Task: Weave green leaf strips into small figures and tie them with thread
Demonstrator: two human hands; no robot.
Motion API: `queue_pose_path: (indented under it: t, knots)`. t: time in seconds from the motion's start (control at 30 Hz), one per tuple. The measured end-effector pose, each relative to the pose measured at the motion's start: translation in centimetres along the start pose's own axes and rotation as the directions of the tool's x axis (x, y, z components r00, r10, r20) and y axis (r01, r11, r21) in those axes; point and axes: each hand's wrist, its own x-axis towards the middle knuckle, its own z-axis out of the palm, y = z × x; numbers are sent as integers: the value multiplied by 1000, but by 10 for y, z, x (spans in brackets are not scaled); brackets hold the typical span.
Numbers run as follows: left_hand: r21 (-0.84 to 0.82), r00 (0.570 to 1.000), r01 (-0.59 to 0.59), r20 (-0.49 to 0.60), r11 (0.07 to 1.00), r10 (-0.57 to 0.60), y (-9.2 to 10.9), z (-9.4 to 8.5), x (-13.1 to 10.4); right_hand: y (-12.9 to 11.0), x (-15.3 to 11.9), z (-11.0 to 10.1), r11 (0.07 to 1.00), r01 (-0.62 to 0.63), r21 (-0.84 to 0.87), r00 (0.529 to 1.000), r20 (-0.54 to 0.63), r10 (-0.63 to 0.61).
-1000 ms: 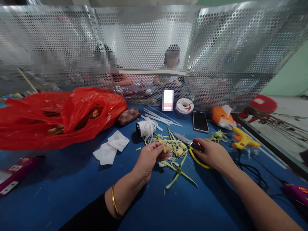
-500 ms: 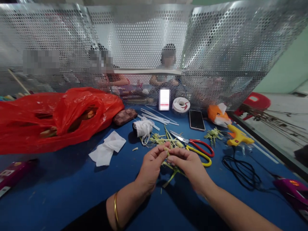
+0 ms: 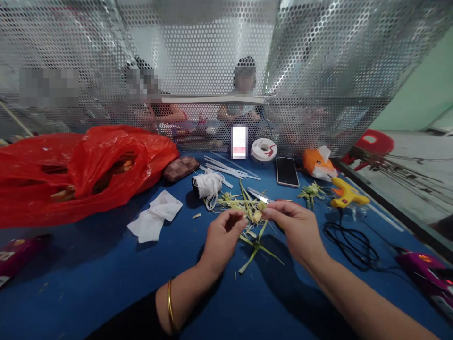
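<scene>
My right hand (image 3: 297, 229) pinches a small yellow-green plant piece (image 3: 262, 207) between thumb and forefinger. Across from it, my left hand (image 3: 221, 238) is curled, its thumb and forefinger tips brought together; whatever is between them is too small to make out. Under and between both hands lies a pile of pale green plant strips (image 3: 244, 200). Just below, a star-shaped bundle of green strips (image 3: 256, 246) rests on the blue table (image 3: 116, 293). Scissors (image 3: 257, 193) lie behind my right hand, which hides their handles.
Left are a red plastic bag (image 3: 148, 156), a white tissue (image 3: 155, 217) and a checked pouch (image 3: 181, 168). White string (image 3: 208, 184) and a ribbon roll (image 3: 264, 149) stand behind. A phone (image 3: 287, 171), yellow glue gun (image 3: 348, 193) and black cable (image 3: 350, 245) lie right. People sit beyond the perforated screen (image 3: 212, 52).
My hands have moved apart, the right one going right with the small plant piece. The star-shaped bundle now shows more fully, while the scissors' handles are now covered.
</scene>
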Motion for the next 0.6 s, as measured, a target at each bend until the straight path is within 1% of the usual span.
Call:
queue_pose_path:
  t: [0.03,0.07,0.1,0.13,0.2,0.23,0.3,0.4,0.5,0.53,0.57,0.6]
  knots:
    - [133,999,-10,42,991,4,-1,-1,-1,-2,4,-4,1000,20,6,999,-39,-20]
    - [288,995,-59,100,956,31,-1,-1,-2,-4,7,-6,999,32,11,997,-65,-31]
    - [429,986,-134,151,893,76,0,-1,-3,-5,10,-9,999,39,14,996,-77,-38]
    - [527,969,-224,207,820,132,0,-2,-4,-5,11,-10,999,44,10,996,-73,-43]
    - [639,934,-349,299,686,196,2,-1,-5,-3,11,-9,999,52,-8,998,-33,-52]
    - [663,920,-384,331,642,208,2,-1,-5,-1,10,-8,998,55,-21,998,-1,-55]
    - [687,903,-421,376,592,207,1,1,-4,4,7,-3,997,51,-52,997,67,-48]
    - [691,880,-469,417,550,226,-1,3,-2,11,3,4,995,40,-93,988,154,-26]
    - [663,859,-508,436,549,268,-1,4,-3,14,3,7,995,41,-94,982,189,-23]
    - [647,861,-505,424,571,281,0,4,-3,14,4,6,995,45,-89,983,183,-28]
    - [624,872,-486,391,612,294,2,3,-2,13,5,5,995,51,-84,985,166,-37]
    - [584,897,-438,330,684,293,5,1,-2,11,7,2,995,60,-79,989,137,-49]
